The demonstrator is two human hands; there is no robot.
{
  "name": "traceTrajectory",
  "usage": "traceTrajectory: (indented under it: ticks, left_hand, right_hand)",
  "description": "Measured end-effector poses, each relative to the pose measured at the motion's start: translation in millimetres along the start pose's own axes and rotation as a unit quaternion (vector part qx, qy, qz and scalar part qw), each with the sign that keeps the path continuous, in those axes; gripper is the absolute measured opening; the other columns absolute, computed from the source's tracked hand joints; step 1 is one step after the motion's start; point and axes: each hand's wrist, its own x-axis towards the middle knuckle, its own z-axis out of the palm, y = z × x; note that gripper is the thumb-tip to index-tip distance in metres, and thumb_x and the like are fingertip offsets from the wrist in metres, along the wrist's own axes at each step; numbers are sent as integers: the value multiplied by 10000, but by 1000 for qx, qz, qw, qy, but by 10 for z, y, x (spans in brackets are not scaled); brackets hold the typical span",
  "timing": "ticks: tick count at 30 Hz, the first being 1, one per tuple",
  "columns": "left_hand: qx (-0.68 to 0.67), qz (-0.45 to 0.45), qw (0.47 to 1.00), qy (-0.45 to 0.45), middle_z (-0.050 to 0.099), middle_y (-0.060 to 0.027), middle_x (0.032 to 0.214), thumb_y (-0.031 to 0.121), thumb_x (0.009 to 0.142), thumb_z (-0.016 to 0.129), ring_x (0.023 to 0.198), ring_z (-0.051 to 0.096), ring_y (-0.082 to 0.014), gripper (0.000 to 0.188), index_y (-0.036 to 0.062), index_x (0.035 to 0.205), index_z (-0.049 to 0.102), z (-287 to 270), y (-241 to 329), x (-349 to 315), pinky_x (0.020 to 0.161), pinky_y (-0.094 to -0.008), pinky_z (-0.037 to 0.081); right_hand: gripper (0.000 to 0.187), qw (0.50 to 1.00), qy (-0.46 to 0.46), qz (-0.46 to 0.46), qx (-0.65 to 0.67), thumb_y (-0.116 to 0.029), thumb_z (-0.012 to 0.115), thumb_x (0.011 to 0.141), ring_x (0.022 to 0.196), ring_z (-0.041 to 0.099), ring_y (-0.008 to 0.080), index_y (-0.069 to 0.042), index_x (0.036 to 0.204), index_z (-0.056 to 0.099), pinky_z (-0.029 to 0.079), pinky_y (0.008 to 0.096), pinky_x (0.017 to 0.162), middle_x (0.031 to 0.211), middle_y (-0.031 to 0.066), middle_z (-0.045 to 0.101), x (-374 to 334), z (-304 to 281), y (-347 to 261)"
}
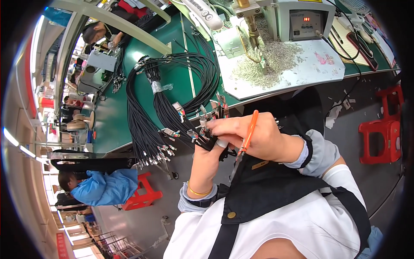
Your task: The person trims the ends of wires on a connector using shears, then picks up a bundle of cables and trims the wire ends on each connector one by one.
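My left hand (206,162) is closed around a bundle of black cables (174,110) whose ends carry metal connectors and short coloured wires. Just above it, my right hand (254,136) holds a slim orange-handled tool (249,136), its dark end pointing down toward my apron. The thumb and forefinger of that hand touch the connector ends (203,121); whether they grip one is hidden. A clear plastic tie (156,87) wraps the cables on the bench. Another cluster of cable ends (157,155) hangs over the bench edge, left of my left hand.
A bench machine (252,32) stands ahead on a white board (319,64) strewn with small metal pieces (269,69). Right of it is a control box (305,23). A phone (362,51) lies at the far right. Red stools (380,140) stand right; a person in blue (105,187) sits left.
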Motion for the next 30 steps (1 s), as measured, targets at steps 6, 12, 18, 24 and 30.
traceTrajectory:
  ticks: [6,12,18,24,30]
  left_hand:
    - [87,22,995,-41,569,-18,875,-2,824,525,796,532,-106,153,-7,976,543,-37,-67,25,715,-250,432]
    - [55,-55,994,-74,568,-25,858,-8,816,522,789,530,-109,163,-1,976,549,-28,-103,97,705,-243,427]
    - [89,-135,981,-106,572,-62,903,-1,813,521,813,542,-137,217,7,1029,540,46,-79,200,695,-251,428]
    - [140,-33,978,-152,571,-102,970,25,826,511,876,557,-165,287,-5,1111,487,310,-64,385,727,-269,446]
    - [-37,-190,970,-149,551,-119,1043,58,828,519,946,554,-180,345,6,1160,441,469,1,445,757,-286,471]
  right_hand:
    - [256,1000,-10,8,6,-12,696,638,656,629,200,-48,864,581,503,271,516,827,69,638,47,-21,43]
    - [238,995,61,35,73,-58,697,663,738,629,202,-43,873,585,503,284,564,870,91,617,104,-231,-6]
    - [436,1000,-23,-14,-11,-350,639,723,948,585,249,-59,1038,558,448,363,841,1143,131,540,407,-744,-43]
    - [582,963,-237,-68,-109,-478,562,723,1119,484,237,-91,1153,495,310,402,983,1260,97,461,320,-800,113]
    - [583,950,-252,-111,-150,-444,587,712,1158,452,213,-101,1173,486,287,406,998,1260,81,463,344,-844,44]
